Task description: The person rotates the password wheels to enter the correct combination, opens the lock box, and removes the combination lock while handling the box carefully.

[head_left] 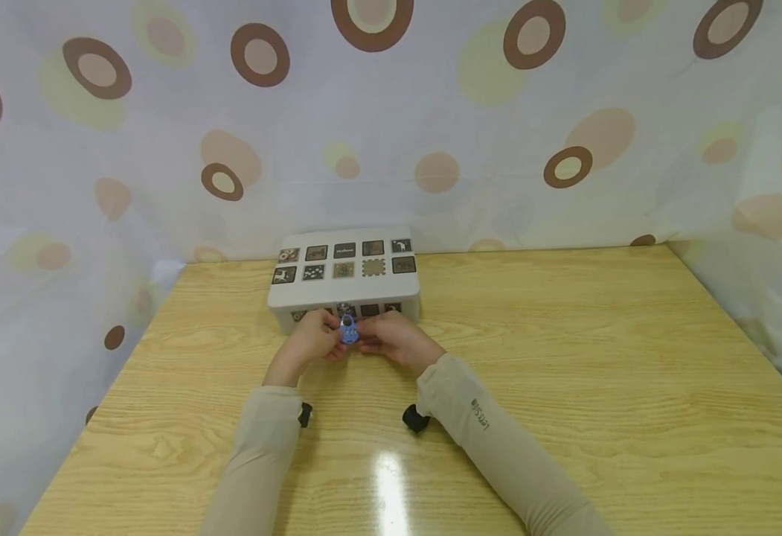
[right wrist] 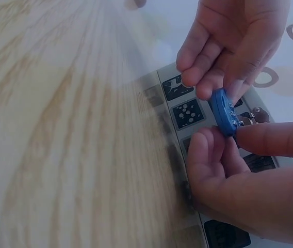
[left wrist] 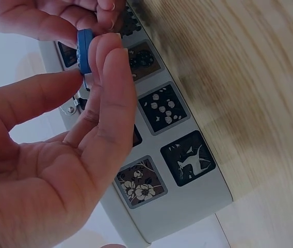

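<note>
A small blue combination padlock (head_left: 349,330) with number dials is at the front of a white box (head_left: 345,291), by the metal clasp (right wrist: 255,116). My left hand (head_left: 312,336) pinches one side of the padlock between thumb and fingertips. From the other side, my right hand (head_left: 397,339) pinches it with thumb and curled fingers. In the left wrist view the padlock (left wrist: 84,50) stands edge-on between both hands. Whether its shackle passes through the clasp cannot be told, as fingers hide part of it.
The box carries dark square pictures on its lid and front. It stands on a wooden table (head_left: 565,357), near a patterned curtain (head_left: 391,134) behind. Black straps with small devices (head_left: 416,418) sit at both wrists.
</note>
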Demonstrator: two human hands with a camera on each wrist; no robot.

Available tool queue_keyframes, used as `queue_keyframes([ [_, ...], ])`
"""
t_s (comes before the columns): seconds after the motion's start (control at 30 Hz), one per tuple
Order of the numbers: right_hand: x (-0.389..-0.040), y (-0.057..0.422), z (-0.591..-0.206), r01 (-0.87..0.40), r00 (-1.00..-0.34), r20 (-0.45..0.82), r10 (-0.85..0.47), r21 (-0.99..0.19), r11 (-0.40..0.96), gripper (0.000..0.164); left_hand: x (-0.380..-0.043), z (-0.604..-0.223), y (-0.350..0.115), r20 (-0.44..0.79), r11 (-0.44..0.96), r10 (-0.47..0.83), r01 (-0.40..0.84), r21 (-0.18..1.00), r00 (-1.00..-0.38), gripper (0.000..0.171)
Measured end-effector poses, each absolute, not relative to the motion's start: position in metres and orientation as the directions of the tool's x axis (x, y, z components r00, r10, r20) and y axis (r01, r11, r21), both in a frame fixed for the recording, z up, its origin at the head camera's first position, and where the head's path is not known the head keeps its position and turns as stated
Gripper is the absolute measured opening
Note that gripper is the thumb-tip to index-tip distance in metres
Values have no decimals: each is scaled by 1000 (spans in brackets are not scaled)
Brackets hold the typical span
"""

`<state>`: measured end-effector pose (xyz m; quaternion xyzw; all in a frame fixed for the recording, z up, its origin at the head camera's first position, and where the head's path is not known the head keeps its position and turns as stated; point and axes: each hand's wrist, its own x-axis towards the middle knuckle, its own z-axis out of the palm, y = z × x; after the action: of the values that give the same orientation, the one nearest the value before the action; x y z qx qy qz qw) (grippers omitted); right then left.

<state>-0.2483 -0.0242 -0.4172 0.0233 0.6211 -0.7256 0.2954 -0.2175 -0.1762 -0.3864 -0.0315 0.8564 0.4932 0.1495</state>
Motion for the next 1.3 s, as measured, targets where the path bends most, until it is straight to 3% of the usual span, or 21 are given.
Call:
queue_keyframes([
  [0.33, -260, -22, -439, 371, -838, -303, -454, -926, -67, 24, -218, -385, -176, -270, 581, 48, -193, 791, -962, 15],
  [0.7, -248, -24, -420, 403, -837, -353, -418, -915, -33, 29, -217, -382, -176, -250, 680, 34, -161, 715, -968, 13],
  [0.87, -247, -26, -420, 413, -836, -363, -411, -910, -36, 28, -214, -383, -175, -217, 778, -7, -142, 612, -976, 22],
  [1.3, -242, -30, -420, 405, -853, -370, -368, -914, -19, 26, -209, -388, -162, -90, 863, -85, -118, 490, -992, 41],
])
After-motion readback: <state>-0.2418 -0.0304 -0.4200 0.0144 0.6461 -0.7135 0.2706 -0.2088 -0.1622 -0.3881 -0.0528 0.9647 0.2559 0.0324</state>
